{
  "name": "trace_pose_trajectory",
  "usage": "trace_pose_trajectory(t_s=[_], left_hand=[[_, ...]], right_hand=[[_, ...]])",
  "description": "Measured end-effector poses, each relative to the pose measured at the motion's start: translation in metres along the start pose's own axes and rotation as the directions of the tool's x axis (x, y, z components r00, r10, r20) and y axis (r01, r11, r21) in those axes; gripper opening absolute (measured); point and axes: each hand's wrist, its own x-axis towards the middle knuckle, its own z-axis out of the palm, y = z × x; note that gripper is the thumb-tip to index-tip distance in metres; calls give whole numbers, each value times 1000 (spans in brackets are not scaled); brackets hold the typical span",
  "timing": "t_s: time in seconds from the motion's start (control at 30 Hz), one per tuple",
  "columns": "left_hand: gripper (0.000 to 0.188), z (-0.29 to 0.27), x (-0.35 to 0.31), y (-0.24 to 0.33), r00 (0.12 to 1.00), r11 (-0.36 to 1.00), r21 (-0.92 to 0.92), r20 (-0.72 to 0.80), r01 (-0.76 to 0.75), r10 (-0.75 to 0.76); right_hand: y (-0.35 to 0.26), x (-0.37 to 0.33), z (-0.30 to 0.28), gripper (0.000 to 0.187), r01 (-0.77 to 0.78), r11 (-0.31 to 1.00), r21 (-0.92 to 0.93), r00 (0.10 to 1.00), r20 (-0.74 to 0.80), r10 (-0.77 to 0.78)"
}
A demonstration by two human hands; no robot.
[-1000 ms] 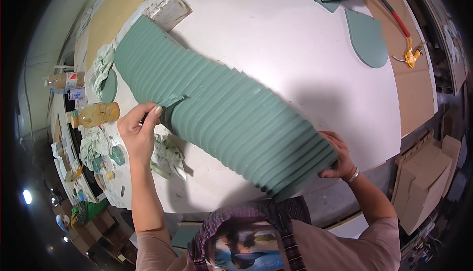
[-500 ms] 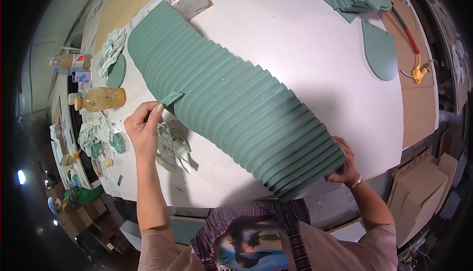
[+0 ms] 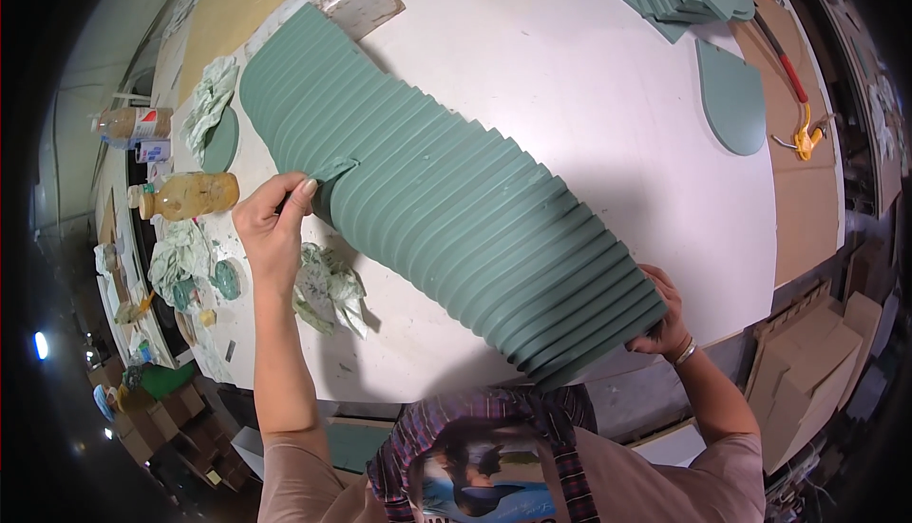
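A long fanned row of overlapping green panels (image 3: 427, 181) lies slantwise across the white table. My left hand (image 3: 274, 216) pinches a thin green strip (image 3: 334, 171) between thumb and fingertips. Its tip touches the panels' left edge; whether it is a folded cloth or a flat tool I cannot make out. At the near right end of the row, my right hand (image 3: 667, 314) is wrapped round the last panels, its fingers partly hidden behind them. Below the left hand's side of the row, a crumpled stained cloth (image 3: 328, 290) rests on the table.
A paint-stained white block (image 3: 366, 0) stands behind the row's far end. On the left are a bottle of yellowish liquid (image 3: 190, 196), a clear bottle (image 3: 133, 124) and crumpled rags (image 3: 180, 255). A single green panel (image 3: 730, 95) and a red-and-yellow tool (image 3: 793, 81) lie at right.
My left hand and the strip have moved slightly up and left along the panel edges. The view has shifted a little; my right hand keeps its grip.
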Motion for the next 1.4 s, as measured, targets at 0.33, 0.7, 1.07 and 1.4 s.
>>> trace_pose_trajectory(t_s=[0.33, 0.7, 1.07, 1.4], left_hand=[[14, 5, 8, 0, 999, 999, -43, 34, -16, 18], [11, 12, 19, 12, 995, 999, -7, 84, -43, 44], [13, 13, 20, 12, 994, 1000, 19, 110, -23, 21], [12, 13, 19, 13, 998, 999, -33, 66, -21, 23]], right_hand=[[1, 0, 1, 94, 2, 1000, 14, 1000, -5, -2], [1, -1, 0, 95, -8, 1000, 5, 1000, 2, 8], [0, -1, 0, 94, -9, 1000, 4, 1000, 0, 9], [-1, 1, -1, 95, -12, 1000, 0, 1000, 10, 12]])
